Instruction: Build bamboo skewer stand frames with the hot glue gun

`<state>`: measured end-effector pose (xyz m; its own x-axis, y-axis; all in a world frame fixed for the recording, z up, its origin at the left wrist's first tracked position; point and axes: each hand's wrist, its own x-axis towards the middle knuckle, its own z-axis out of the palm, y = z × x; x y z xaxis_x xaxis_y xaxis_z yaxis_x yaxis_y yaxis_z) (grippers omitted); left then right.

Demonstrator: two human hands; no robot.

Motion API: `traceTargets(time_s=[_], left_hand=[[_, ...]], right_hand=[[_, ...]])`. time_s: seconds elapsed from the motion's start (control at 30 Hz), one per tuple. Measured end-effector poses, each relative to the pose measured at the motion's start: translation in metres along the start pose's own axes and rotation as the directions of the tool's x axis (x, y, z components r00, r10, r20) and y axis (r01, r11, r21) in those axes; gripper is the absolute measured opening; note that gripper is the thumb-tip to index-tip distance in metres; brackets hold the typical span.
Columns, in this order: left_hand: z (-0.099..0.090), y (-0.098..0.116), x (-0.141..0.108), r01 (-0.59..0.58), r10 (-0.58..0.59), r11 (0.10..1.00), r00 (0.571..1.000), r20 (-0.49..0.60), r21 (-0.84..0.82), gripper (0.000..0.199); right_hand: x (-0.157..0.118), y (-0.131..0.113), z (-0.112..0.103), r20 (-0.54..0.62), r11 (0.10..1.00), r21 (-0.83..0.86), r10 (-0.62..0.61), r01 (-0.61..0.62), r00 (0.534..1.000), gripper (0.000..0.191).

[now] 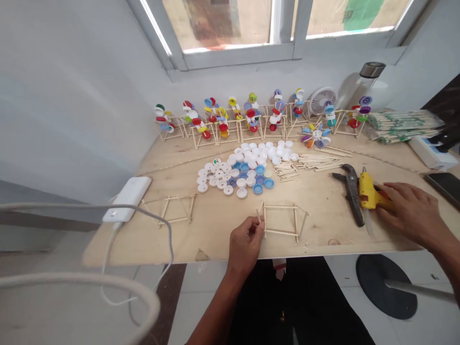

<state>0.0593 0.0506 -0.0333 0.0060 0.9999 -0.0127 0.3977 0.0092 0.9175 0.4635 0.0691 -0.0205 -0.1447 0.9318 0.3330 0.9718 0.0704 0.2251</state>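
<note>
While the left hand (246, 239) pinches a short stick (258, 216) between thumb and fingers, the right hand (409, 211) lies over the handle of a yellow glue gun (366, 189); from where I stand, I cannot tell whether that grip is firm or loose. The short stick is at the left end of a stick frame (280, 207), which rests near the front edge of the wooden table (215, 235); whether the two are joined is hidden by the fingers. The glue gun lies on the tabletop with its nozzle pointing toward the wall, and dark-handled pliers (354, 196) lie just beside it on the left. Beyond the stick frame, white caps (260, 153) and blue caps (258, 189) are spread in one heap, with loose sticks (318, 162) to their right. A second frame (176, 221) stands toward the left end, near a white box (127, 199) with a cable plugged in. Along the wall is a row of stick models (223, 129) bearing coloured caps, followed by a small fan (322, 100), a bottle (364, 79) and bagged sticks (402, 122). A phone (443, 187) lies at the right edge.
</note>
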Motion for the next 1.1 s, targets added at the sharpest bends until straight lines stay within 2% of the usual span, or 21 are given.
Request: traceTargets(time_s=[0.1, 0.13, 0.2, 0.23, 0.3, 0.4, 0.47, 0.57, 0.7, 0.87, 1.1], left_hand=[[0.000, 0.000, 0.000, 0.001, -0.001, 1.000, 1.000, 0.002, 0.001, 0.020], [0.000, 0.000, 0.000, 0.001, -0.001, 1.000, 1.000, 0.001, 0.006, 0.020], [0.000, 0.000, 0.000, -0.001, 0.001, 1.000, 1.000, -0.002, 0.022, 0.020], [0.000, 0.000, 0.000, -0.004, 0.004, 1.000, 1.000, -0.002, 0.029, 0.020], [-0.001, 0.000, 0.000, -0.011, 0.011, 0.999, 1.000, 0.003, 0.037, 0.021], [-0.001, 0.000, 0.000, -0.013, 0.012, 0.999, 1.000, 0.017, 0.043, 0.022], [-0.001, 0.000, 0.000, -0.006, 0.005, 0.999, 1.000, 0.021, 0.049, 0.022], [-0.001, 0.000, 0.000, -0.006, 0.006, 0.998, 1.000, 0.016, 0.056, 0.022], [-0.001, 0.001, 0.000, 0.006, -0.007, 0.997, 1.000, 0.012, 0.075, 0.023], [-0.002, 0.001, 0.001, 0.001, -0.002, 0.998, 1.000, 0.024, 0.058, 0.022], [-0.003, 0.000, 0.001, -0.002, 0.000, 0.998, 0.999, 0.048, 0.055, 0.021]], right_hand=[[-0.008, -0.021, -0.024, -0.137, 0.988, 0.154, 0.018, 0.004, 0.990, 0.037], [-0.011, -0.035, -0.034, -0.169, 0.975, 0.222, 0.059, -0.020, 0.984, 0.035], [-0.015, -0.070, -0.052, -0.158, 0.904, 0.414, 0.185, -0.105, 0.970, 0.030], [-0.016, -0.089, -0.058, -0.062, 0.837, 0.531, 0.197, -0.135, 0.978, 0.027], [-0.015, -0.123, -0.064, 0.148, 0.696, 0.695, 0.110, -0.183, 0.983, 0.026], [-0.006, -0.153, -0.057, 0.245, 0.533, 0.820, -0.001, -0.207, 0.970, 0.025], [0.003, -0.159, -0.046, 0.253, 0.480, 0.847, 0.012, -0.227, 0.967, 0.025], [0.019, -0.158, -0.029, 0.238, 0.512, 0.829, 0.039, -0.224, 0.970, 0.024], [0.038, -0.159, -0.016, 0.169, 0.611, 0.790, -0.132, -0.054, 0.977, 0.023], [0.052, -0.170, -0.016, 0.118, 0.647, 0.756, -0.276, 0.094, 0.954, 0.019], [0.059, -0.176, -0.014, 0.091, 0.670, 0.730, -0.294, 0.137, 0.951, 0.018]])
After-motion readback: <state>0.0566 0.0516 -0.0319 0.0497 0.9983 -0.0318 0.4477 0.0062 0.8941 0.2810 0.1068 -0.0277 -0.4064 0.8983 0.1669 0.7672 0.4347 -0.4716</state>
